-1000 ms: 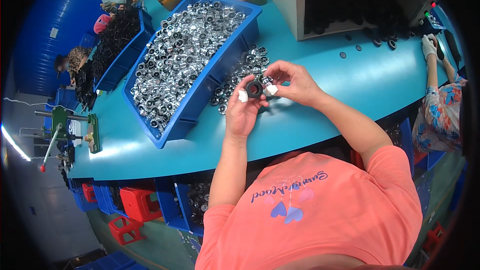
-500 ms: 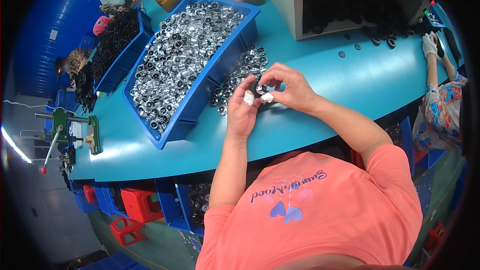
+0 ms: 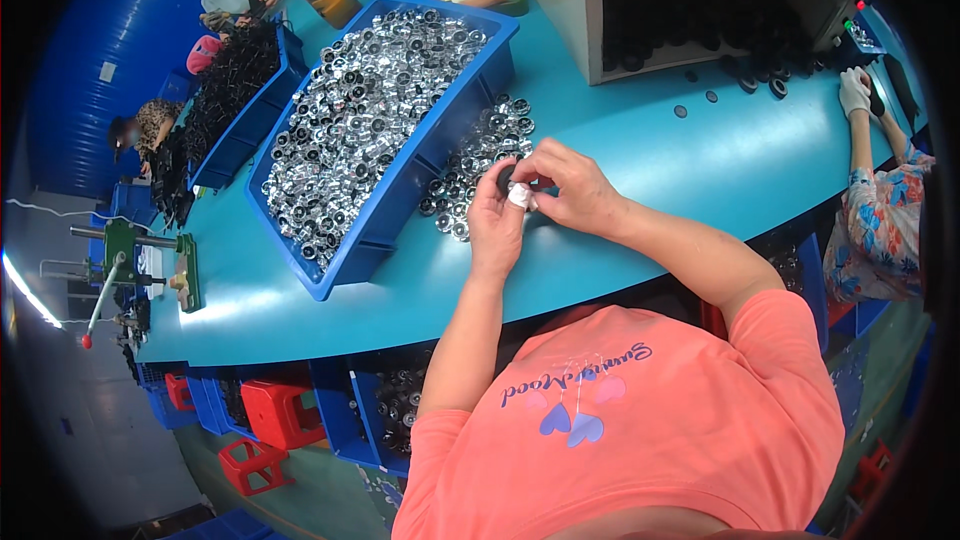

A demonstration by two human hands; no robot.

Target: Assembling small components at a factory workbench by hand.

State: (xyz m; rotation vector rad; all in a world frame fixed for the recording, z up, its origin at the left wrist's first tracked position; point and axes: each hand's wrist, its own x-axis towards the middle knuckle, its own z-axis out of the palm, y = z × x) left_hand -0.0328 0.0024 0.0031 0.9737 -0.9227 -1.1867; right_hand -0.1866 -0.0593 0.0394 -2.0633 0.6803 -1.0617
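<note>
Close together above the table's front part, my two hands work on one small black round part (image 3: 507, 178). My left hand (image 3: 492, 225) grips it between thumb and fingers. My right hand (image 3: 580, 190) is closed in a pinch at its right side, fingers bent over it and covering much of it. White wrapping shows on the thumbs. Just beyond my hands lies a loose pile of shiny silver round parts with dark centres (image 3: 495, 130). To its left, a large blue bin (image 3: 375, 225) is heaped with more of the same parts.
A box-like housing (image 3: 560, 10) on the teal table (image 3: 640, 130) holds many black rings, some spilling out front. At the left stands a green hand press (image 3: 120, 255). Co-workers sit at the far left and right. Another blue bin (image 3: 240, 145) holds black pieces.
My hands have drawn closer together around the part. The left hand has shifted slightly right, and the part's silvery face, visible before, is now covered.
</note>
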